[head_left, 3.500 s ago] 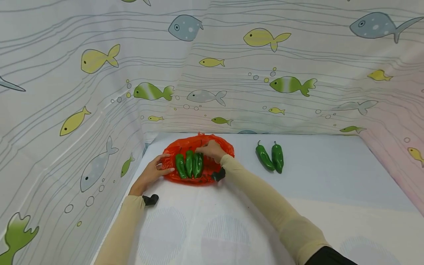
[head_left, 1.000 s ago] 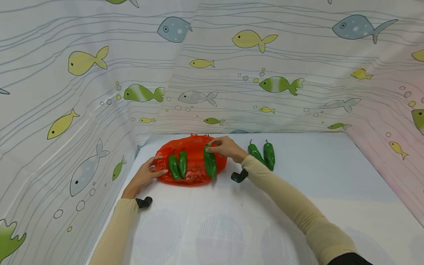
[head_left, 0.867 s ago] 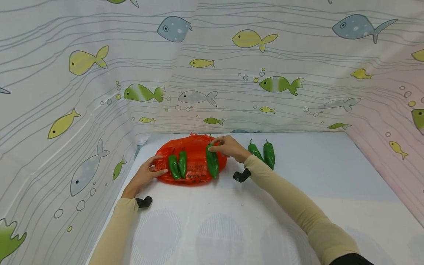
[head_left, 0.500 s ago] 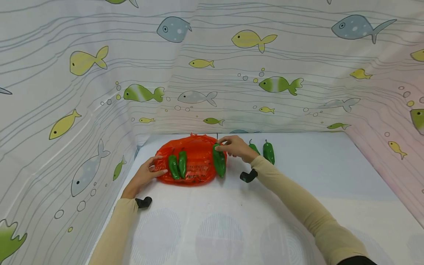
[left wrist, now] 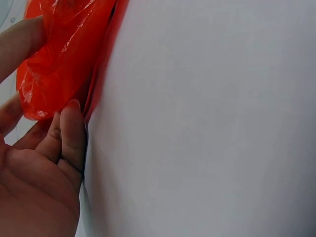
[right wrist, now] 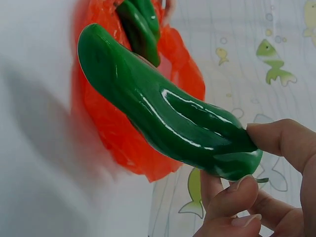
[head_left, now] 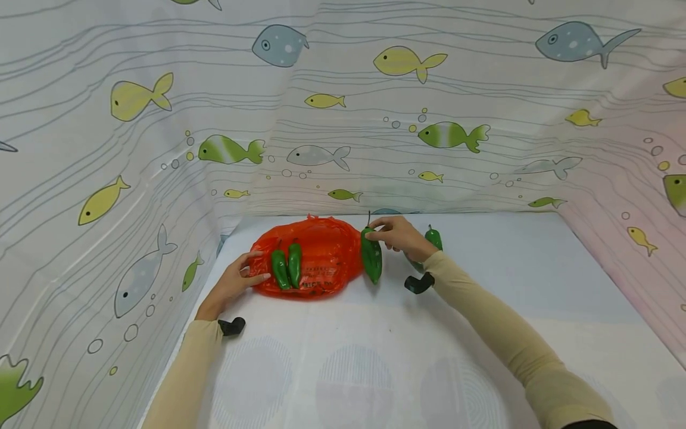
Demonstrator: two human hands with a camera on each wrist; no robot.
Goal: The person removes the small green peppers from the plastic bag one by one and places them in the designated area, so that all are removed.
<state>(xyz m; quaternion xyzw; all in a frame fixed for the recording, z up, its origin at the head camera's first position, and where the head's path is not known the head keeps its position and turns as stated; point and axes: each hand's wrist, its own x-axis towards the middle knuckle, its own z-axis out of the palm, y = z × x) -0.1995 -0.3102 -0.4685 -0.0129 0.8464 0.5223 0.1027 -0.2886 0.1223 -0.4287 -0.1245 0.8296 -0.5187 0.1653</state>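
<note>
My right hand (head_left: 401, 234) pinches a glossy green pepper (head_left: 371, 256) near its stem end. The pepper hangs tip down just beyond the right edge of a red plastic bag (head_left: 324, 250). In the right wrist view this pepper (right wrist: 168, 113) stretches away from the thumb and fingertips (right wrist: 239, 190), with the bag behind it. My left hand (head_left: 233, 283) holds the bag's left edge. In the left wrist view crinkled red plastic (left wrist: 64, 54) runs between the fingers of that hand (left wrist: 44, 163). Two green peppers (head_left: 280, 269) lie side by side on the bag's left part.
To the right of the bag, a green pepper (head_left: 433, 236) lies on the white tabletop (head_left: 514, 262), and another is mostly hidden behind my right hand. A fish-patterned sheet (head_left: 461, 89) rises behind and along the sides. Black wrist cameras (head_left: 419, 283) protrude from both wrists.
My right hand has lifted one of three peppers from the bag and carried it right, past the bag's edge, toward the peppers on the table. The left hand has stayed at the bag.
</note>
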